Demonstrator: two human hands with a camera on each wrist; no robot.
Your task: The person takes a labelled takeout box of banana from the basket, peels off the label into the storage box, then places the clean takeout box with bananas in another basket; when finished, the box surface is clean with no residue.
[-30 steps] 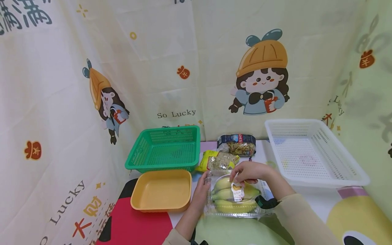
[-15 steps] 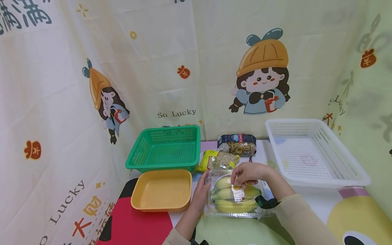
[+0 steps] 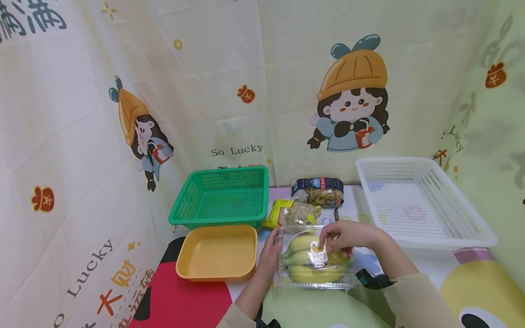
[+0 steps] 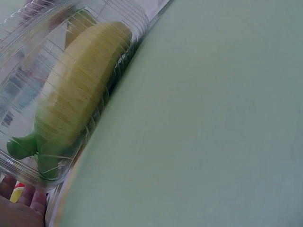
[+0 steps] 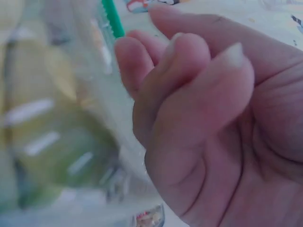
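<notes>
A clear plastic box [image 3: 283,280] of bananas [image 3: 313,274] lies before me, lid down, with a white sticker [image 3: 318,259] on its lid. My left hand [image 3: 268,255] rests along the box's left side; its fingertips show right at the box end in the left wrist view. My right hand [image 3: 348,237] is over the lid, fingertips right at the sticker's upper right edge. In the right wrist view its fingers [image 5: 189,109] are curled beside the blurred box. I cannot tell whether thumb and forefinger pinch the sticker.
Behind the box lie a yellow-and-clear bag [image 3: 293,213] and a dark-topped pasta bag [image 3: 317,191]. To the left stand a green basket [image 3: 178,214] and an orange tub [image 3: 180,269]. A white basket [image 3: 471,228] stands at right. A printed cloth [image 3: 279,91] hangs behind.
My right hand has shifted slightly right, uncovering more of the sticker's top. The left hand stays at the box's side. The head view has tilted down a little.
</notes>
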